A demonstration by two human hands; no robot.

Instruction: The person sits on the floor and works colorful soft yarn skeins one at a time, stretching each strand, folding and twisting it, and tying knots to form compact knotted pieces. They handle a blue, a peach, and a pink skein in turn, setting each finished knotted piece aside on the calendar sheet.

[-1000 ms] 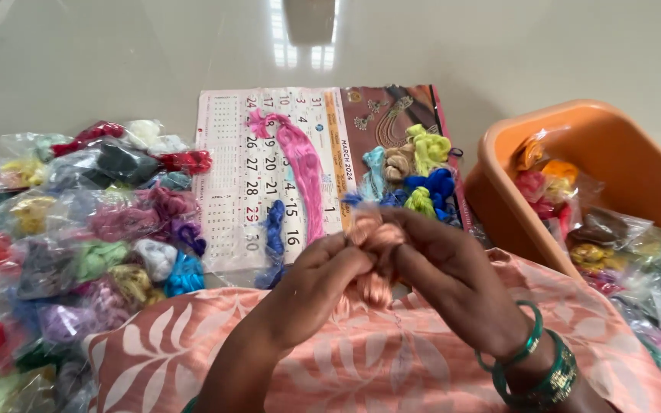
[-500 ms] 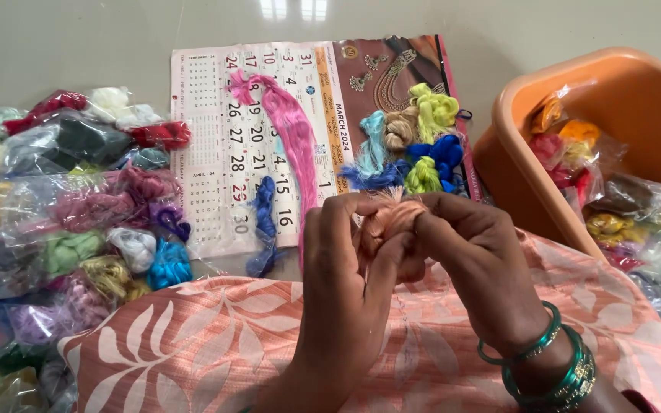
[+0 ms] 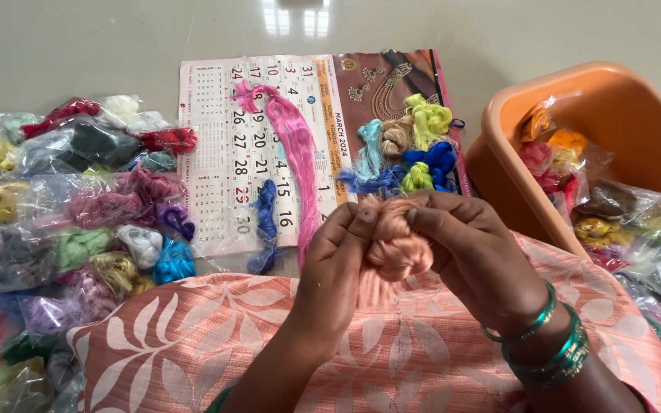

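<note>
Left hand: the left hand point(image 3: 338, 264) is closed around the lower part of a peach-coloured knotted bundle of silk thread point(image 3: 393, 246), thumb pressed against its top.
Right hand: the right hand point(image 3: 474, 248) grips the same bundle from the other side, fingers curled over the knot; green bangles point(image 3: 546, 344) sit on that wrist.
Bundle: held between both hands just above the person's lap, a frayed tuft sticking up at its top end.
Lap: a peach cloth with a white leaf print point(image 3: 193, 344) lies under the hands and forearms.
Calendar: a paper wall calendar sheet point(image 3: 216, 153) lies flat on the pale glossy floor point(image 3: 78, 46), just beyond the hands.
On the calendar: a long pink skein of thread point(image 3: 296, 145) stretches down it, with a small dark-blue skein point(image 3: 265, 206) beside it — further right sits a cluster of small knotted bundles point(image 3: 407, 149) in light blue, tan, lime green and royal blue.
Left side: a heap of clear plastic packets of coloured thread point(image 3: 78, 222) spreads over the floor, well apart from the hands.
Right side: an orange plastic tub point(image 3: 613, 99) stands near the right forearm — it holds more packets of thread point(image 3: 568, 153), and others spill beside it.
</note>
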